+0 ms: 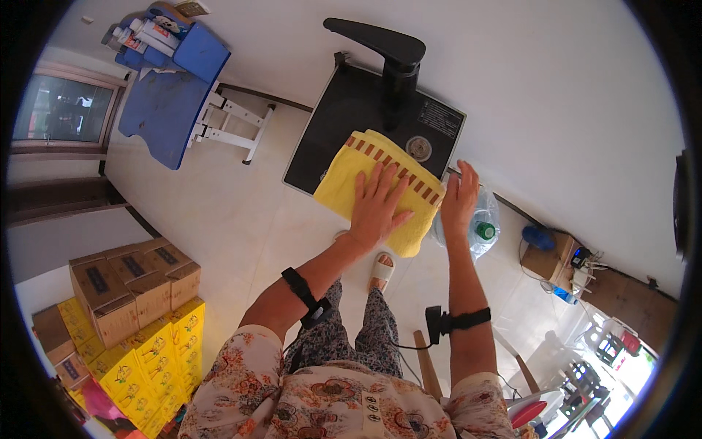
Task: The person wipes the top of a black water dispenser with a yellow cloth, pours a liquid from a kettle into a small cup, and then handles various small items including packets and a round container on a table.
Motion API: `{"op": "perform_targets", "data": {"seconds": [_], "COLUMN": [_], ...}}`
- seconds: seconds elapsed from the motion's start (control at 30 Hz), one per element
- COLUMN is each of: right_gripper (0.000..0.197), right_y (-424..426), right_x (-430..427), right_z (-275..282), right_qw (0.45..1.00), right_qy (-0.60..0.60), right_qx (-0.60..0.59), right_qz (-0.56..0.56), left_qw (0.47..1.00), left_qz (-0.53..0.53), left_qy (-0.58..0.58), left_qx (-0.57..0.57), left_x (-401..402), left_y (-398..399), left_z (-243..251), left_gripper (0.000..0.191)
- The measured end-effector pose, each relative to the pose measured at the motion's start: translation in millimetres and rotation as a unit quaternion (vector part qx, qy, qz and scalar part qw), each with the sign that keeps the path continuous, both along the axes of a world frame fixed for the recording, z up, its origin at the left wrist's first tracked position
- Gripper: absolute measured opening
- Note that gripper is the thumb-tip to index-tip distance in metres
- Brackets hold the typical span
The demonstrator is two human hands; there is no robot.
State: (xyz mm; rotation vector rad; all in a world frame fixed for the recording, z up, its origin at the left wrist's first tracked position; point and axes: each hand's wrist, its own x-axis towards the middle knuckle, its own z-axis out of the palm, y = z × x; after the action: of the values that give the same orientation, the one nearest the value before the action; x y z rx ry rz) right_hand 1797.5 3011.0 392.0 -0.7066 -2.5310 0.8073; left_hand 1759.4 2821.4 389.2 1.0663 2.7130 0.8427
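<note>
A yellow towel [351,184] with a band of brown blocks lies folded on the black top of a small stand [329,120], its near part hanging past the stand's edge. On the towel my left hand [378,211] rests flat, palm down, fingers spread. At the towel's right corner is my right hand [459,200], fingers raised and holding nothing visible; whether it touches the cloth I cannot tell. Behind the towel rises a black post with an arm [384,41], and a round disc [418,148] is set in the top beside it.
A clear plastic bag with a green-capped bottle [485,230] sits on the floor right of the stand. At left are a blue desk [164,110], brown cartons [131,274] and yellow boxes [159,356]. A carton [548,255] with cables stands along the right wall.
</note>
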Motion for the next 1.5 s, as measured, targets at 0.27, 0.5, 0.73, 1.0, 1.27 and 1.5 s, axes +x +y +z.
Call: {"op": "perform_targets", "data": {"seconds": [0.27,0.5,0.73,1.0,1.27,1.5], "right_gripper": [0.041,0.041,0.042,0.043,0.044,0.044], "right_y": [37.0,33.7,35.5,37.8,27.4,36.4], "right_x": [-38.9,-40.6,-33.5,-54.3,-44.2,-47.2], "right_z": [-41.4,-33.9,-41.7,-26.2,-33.7,-27.7], "right_qw": [0.967,0.938,0.943,0.957,0.954,0.964], "right_qy": [-0.099,-0.079,-0.065,-0.072,-0.062,-0.059], "right_qx": [-0.235,-0.335,-0.323,-0.281,-0.293,-0.259], "right_qz": [-0.009,-0.044,-0.042,-0.012,-0.019,-0.014], "left_qw": [0.997,0.997,0.999,0.997,0.993,0.991], "left_qz": [0.071,-0.048,0.028,0.018,0.075,0.021], "left_qy": [0.008,-0.063,0.027,0.01,0.051,-0.001], "left_qx": [0.034,0.022,0.018,0.069,0.075,0.133], "left_x": [0.5,18.1,-33.9,1.4,-49.9,26.8], "left_y": [24.0,-3.6,0.9,19.6,3.5,32.7], "left_z": [-3.1,2.3,-1.1,1.8,-7.4,-3.7], "left_gripper": [0.061,0.049,0.049,0.037,0.035,0.024]}}
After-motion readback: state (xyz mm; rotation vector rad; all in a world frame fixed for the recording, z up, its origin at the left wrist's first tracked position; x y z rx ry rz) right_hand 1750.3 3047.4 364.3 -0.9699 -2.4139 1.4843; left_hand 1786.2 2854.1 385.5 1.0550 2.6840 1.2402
